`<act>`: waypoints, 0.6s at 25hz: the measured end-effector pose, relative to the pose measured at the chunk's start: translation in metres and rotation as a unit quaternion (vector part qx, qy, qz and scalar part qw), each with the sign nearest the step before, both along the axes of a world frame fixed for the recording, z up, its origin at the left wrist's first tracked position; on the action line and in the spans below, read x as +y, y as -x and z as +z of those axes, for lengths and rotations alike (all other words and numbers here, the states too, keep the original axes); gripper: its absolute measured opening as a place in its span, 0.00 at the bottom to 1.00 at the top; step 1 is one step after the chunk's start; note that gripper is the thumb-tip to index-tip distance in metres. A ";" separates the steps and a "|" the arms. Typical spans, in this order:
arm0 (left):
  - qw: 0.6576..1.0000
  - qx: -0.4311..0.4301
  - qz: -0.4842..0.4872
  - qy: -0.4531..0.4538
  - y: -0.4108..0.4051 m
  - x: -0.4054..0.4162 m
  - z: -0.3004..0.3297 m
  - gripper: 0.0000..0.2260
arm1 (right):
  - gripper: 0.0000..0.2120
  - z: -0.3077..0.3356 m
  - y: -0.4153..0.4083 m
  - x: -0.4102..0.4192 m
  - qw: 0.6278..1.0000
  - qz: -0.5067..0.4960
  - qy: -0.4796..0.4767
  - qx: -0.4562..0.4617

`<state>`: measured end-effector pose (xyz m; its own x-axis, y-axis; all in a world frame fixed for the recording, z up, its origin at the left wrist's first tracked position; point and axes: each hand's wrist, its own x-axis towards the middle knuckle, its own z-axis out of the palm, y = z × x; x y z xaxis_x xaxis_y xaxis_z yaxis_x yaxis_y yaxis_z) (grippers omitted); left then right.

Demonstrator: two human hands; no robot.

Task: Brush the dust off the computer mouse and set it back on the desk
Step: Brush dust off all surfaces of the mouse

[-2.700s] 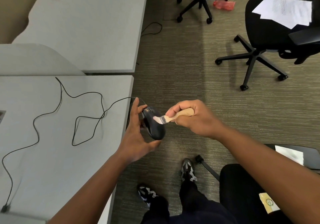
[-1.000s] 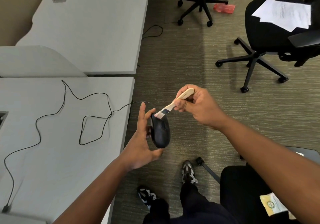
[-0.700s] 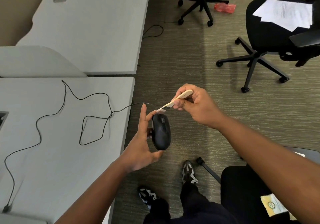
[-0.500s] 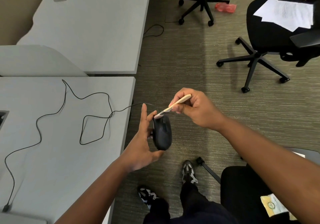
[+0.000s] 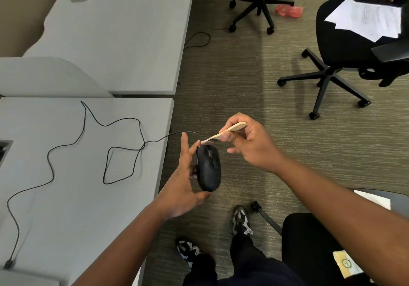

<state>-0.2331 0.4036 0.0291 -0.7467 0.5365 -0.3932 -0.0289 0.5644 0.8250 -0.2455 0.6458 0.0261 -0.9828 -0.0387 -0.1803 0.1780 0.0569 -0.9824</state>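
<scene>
A black wired computer mouse (image 5: 208, 168) hangs in the air just off the right edge of the grey desk (image 5: 73, 197), top side facing me. My left hand (image 5: 182, 184) holds it from the left and below, thumb at its rear end, fingers along its side. My right hand (image 5: 247, 145) pinches the wooden handle of a small brush (image 5: 230, 130). The brush's pale bristle tip touches the mouse's front end. The mouse's black cable (image 5: 110, 150) loops across the desk.
A second grey desk (image 5: 124, 38) stands behind. Black office chairs (image 5: 345, 49) sit on the carpet to the right, one with papers (image 5: 367, 19) on its seat. My legs and shoes are below, beside another black seat (image 5: 309, 241).
The mouse has turned from side-on to top side towards me. The brush went from its flank up to its front end, and my right hand dipped slightly.
</scene>
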 end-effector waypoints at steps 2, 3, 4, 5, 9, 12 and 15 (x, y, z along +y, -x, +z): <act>1.000 -0.004 -0.001 -0.003 0.000 0.001 0.000 0.69 | 0.04 0.000 -0.004 -0.006 0.998 -0.004 0.038 -0.047; 1.000 -0.006 -0.002 -0.004 0.001 0.002 -0.001 0.68 | 0.03 0.000 -0.006 -0.008 0.998 -0.006 0.046 -0.052; 1.000 -0.007 -0.005 -0.004 0.001 0.002 -0.002 0.68 | 0.03 -0.001 -0.008 -0.009 0.998 -0.010 0.046 -0.045; 1.000 -0.007 -0.006 -0.003 0.001 0.002 -0.003 0.68 | 0.03 -0.001 -0.008 -0.010 0.999 -0.013 0.040 -0.028; 1.000 -0.013 0.000 0.000 0.001 0.001 -0.006 0.70 | 0.12 0.004 -0.008 -0.008 0.994 0.030 0.006 0.105; 1.000 -0.014 0.010 -0.001 0.001 0.002 -0.007 0.70 | 0.05 0.006 -0.003 -0.008 0.986 0.087 -0.062 0.129; 1.000 -0.012 0.027 0.001 0.000 0.000 -0.006 0.71 | 0.02 0.008 0.003 -0.004 0.975 0.117 -0.135 0.136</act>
<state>-0.2334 0.4041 0.0229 -0.7649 0.4954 -0.4116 -0.0780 0.5630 0.8227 -0.2489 0.6417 0.0338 -0.9658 -0.2542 0.0516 -0.1360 0.3270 -0.9352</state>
